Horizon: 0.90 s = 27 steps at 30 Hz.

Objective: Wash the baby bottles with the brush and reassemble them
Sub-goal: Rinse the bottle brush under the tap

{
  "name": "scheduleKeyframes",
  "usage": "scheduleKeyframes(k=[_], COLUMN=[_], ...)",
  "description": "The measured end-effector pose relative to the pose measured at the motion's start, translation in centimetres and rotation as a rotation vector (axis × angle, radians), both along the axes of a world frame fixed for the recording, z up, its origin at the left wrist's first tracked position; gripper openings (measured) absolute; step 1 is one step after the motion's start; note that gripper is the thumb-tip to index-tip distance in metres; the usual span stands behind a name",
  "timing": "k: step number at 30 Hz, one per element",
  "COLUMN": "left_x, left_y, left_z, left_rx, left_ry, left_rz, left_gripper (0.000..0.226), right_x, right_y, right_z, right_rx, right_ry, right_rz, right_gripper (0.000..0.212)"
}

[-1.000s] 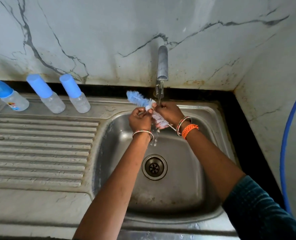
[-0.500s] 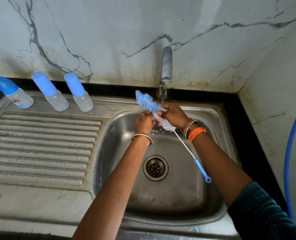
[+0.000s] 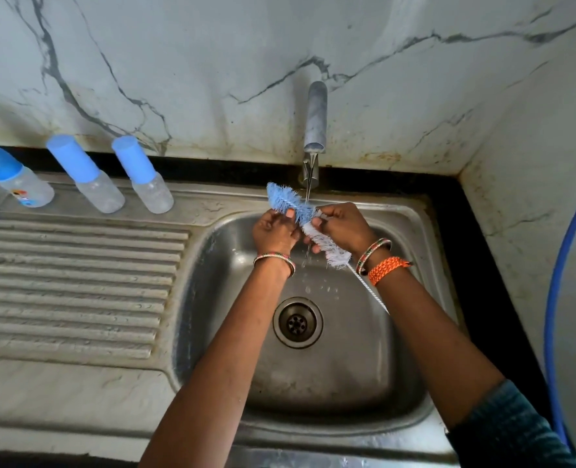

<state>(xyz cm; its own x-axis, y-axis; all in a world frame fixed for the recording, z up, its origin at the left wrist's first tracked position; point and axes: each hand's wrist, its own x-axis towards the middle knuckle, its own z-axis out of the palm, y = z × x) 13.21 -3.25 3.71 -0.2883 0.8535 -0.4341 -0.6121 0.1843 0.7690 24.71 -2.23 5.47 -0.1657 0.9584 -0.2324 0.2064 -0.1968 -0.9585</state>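
- Bristly bottle brush (image 3: 305, 220), blue at its tip and white lower down, held slantwise under a thin stream from the metal tap (image 3: 314, 119), above the sink (image 3: 411, 336).
- Right hand (image 3: 345, 227) curled around the white bristles; left hand (image 3: 274, 231) pinching the blue part.
- Twisted wire stem trailing below the right wrist.
- Three clear baby bottles (image 3: 97, 192) with blue caps standing behind the ribbed steel drainboard (image 3: 74, 285).

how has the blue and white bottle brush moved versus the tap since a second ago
Cannot tell. The blue and white bottle brush sits under the steel tap in both hands, as before; the shifts look like camera motion.
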Motion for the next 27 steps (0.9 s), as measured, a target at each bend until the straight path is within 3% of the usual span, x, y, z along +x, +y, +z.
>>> scheduleKeyframes(k=[5,9,15,18,21,22,25,27], left_x=[1.6,2.0,0.2,-0.7,-1.0,-1.0,-0.7,-0.4], left_y=[-1.1,-1.7,-1.1,-0.9,-0.7,-0.6,-0.2,0.1], left_z=[0.5,0.9,2.2,2.7,2.7,2.6,2.5,2.4], left_rx=[-0.035,-0.005,-0.045,-0.101,-0.106,-0.100,-0.048,0.007], left_ry=[-0.039,-0.077,-0.228,-0.376,-0.453,-0.445,-0.356,-0.254], left_rz=[-0.092,-0.160,-0.161,-0.198,-0.286,-0.311,-0.351,-0.365], left_gripper=[0.025,0.020,0.009,0.023,0.043,0.045,0.029,0.025], right_x=[2.3,3.7,2.6,2.6,3.2,3.4,4.0,4.4], right_y=[-1.4,-2.0,-1.7,-2.3,-4.1,-4.7,-5.4,-5.4], right_z=[0.3,1.3,2.1,2.0,2.0,1.7,0.1,-0.6], right_rx=[-0.008,-0.030,0.044,0.194,0.415,0.506,0.804,0.878], right_ry=[-0.030,-0.044,-0.237,-0.515,-1.082,-1.183,-1.342,-1.393], right_rz=[-0.014,-0.024,-0.005,0.005,0.058,0.067,0.034,0.000], right_gripper=[0.030,0.019,0.019,0.026,0.048,0.057,0.074,0.075])
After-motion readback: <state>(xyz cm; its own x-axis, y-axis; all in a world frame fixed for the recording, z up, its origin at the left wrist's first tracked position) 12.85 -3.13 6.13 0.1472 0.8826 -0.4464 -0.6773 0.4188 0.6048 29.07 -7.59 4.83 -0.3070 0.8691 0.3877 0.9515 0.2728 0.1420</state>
